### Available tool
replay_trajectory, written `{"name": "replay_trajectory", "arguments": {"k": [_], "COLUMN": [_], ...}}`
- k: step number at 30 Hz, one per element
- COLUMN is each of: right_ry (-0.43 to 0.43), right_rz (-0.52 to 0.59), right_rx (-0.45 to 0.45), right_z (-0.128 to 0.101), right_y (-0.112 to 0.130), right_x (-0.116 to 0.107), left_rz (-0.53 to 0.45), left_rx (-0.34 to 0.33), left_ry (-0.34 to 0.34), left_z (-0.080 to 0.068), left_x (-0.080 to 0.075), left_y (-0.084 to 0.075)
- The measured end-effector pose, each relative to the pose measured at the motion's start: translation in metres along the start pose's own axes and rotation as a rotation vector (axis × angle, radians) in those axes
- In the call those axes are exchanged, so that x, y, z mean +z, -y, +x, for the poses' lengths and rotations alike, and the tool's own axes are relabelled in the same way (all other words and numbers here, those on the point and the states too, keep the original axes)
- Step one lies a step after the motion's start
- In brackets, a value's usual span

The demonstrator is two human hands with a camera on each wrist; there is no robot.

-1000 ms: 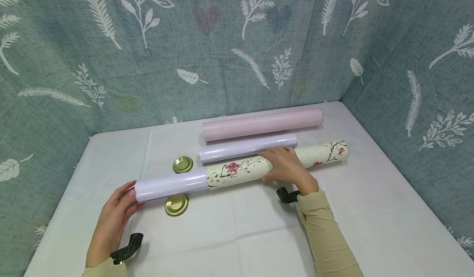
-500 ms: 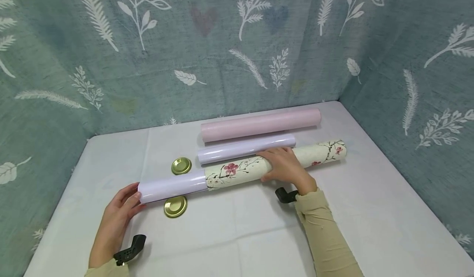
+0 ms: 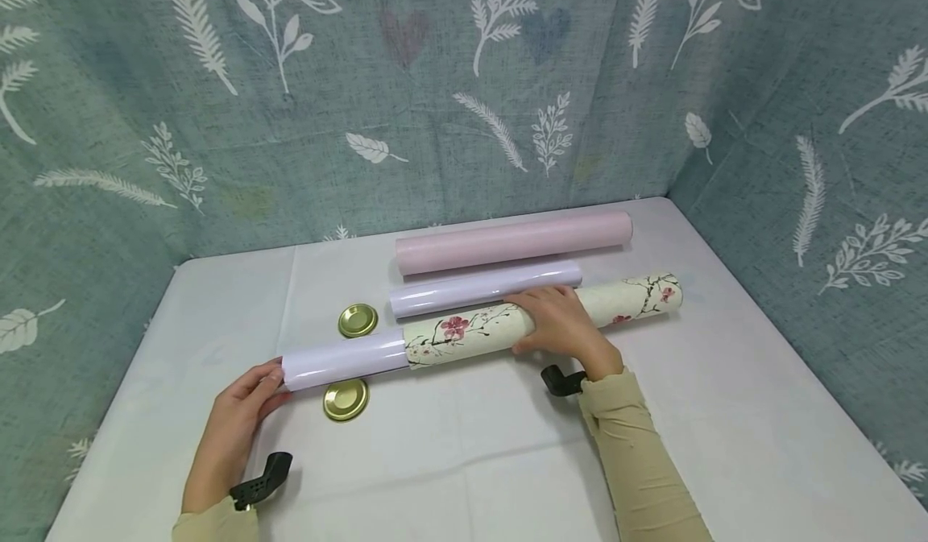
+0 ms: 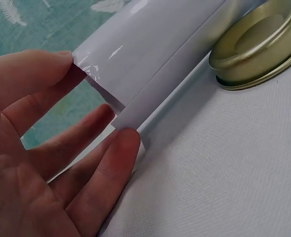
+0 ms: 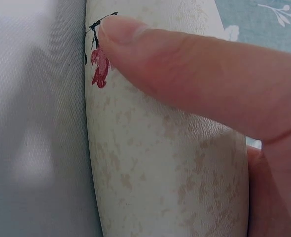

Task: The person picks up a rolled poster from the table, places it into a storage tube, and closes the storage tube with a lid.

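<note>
My left hand point(image 3: 235, 425) holds the left end of a glossy white paper roll point(image 3: 344, 361), fingertips and thumb at its open rim. In the left wrist view, the white roll's lengthwise loose edge shows above the fingertips point(image 4: 128, 143). The white roll's other end is inside a cream wallpaper roll point(image 3: 464, 337) printed with blossom branches. My right hand point(image 3: 561, 328) grips this floral roll around its middle from above. The right wrist view shows the thumb point(image 5: 175, 74) lying across the floral roll; most of the other fingers are hidden.
Behind the floral roll lie a second glossy white roll point(image 3: 478, 287) and a pink roll point(image 3: 515, 242). Two gold jar lids point(image 3: 358, 320) sit on either side of the held white roll, the nearer lid point(image 3: 345, 399) close to it. Leaf-patterned curtains border the white-covered table point(image 3: 435, 461).
The left hand has moved right, and the white roll has slid further into the floral roll, so less of it shows. The right hand and floral roll stay in place.
</note>
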State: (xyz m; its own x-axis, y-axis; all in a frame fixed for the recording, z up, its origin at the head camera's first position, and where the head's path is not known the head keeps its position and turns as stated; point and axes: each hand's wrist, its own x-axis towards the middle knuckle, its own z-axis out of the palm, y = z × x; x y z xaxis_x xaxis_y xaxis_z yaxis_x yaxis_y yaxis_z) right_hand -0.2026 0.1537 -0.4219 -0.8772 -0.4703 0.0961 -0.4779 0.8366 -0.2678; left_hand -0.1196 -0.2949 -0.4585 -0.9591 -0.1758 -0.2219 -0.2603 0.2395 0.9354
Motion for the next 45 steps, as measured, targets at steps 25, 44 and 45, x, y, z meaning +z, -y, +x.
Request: {"name": "replay_trajectory", "arguments": {"k": [25, 44, 45], "right_ry": [-0.004, 0.001, 0.0], "right_rz": [-0.001, -0.002, 0.0], "right_rx": [0.009, 0.004, 0.004], "right_z": [0.0, 0.0, 0.0], "right_y": [0.001, 0.0, 0.0], "right_x": [0.0, 0.001, 0.001], "left_rz": [0.02, 0.034, 0.041], "left_rx": [0.028, 0.024, 0.019], "left_ry": [0.042, 0.088, 0.089], "left_z": [0.001, -0.002, -0.002], "left_x": [0.007, 0.012, 0.012], "left_y": [-0.002, -0.005, -0.005]}}
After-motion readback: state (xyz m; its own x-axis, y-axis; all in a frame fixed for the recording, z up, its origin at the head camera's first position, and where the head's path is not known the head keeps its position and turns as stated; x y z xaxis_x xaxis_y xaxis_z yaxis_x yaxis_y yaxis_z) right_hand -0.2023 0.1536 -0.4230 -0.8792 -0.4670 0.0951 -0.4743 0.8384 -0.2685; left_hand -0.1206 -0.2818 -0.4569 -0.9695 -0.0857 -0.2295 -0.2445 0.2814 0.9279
